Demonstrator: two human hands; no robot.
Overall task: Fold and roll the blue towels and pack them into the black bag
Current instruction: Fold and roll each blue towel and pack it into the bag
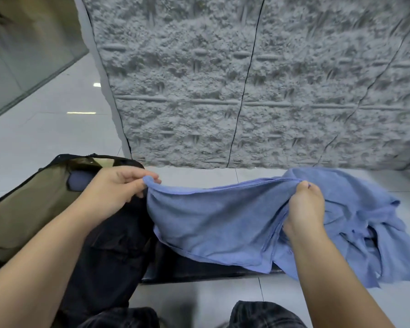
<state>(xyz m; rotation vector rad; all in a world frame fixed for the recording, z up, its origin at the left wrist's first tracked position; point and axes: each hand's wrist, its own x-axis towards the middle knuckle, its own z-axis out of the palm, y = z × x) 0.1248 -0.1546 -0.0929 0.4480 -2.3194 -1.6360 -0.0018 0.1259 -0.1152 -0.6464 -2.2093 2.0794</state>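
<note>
1. Blue towel (213,223): stretched between both hands, draped over black bag (109,245) on floor.
2. Left hand (118,188): pinches towel's left corner.
3. Right hand (303,209): grips opposite edge beside towel pile (365,209).

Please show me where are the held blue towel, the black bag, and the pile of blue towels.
held blue towel (213,223): head view, middle of the hanging cloth.
black bag (33,214): head view, olive inner lining.
pile of blue towels (365,209): head view, crumpled top.

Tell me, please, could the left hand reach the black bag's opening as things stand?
Probably yes: the left hand hovers right beside the black bag, nothing between, though it pinches the blue towel.
</note>
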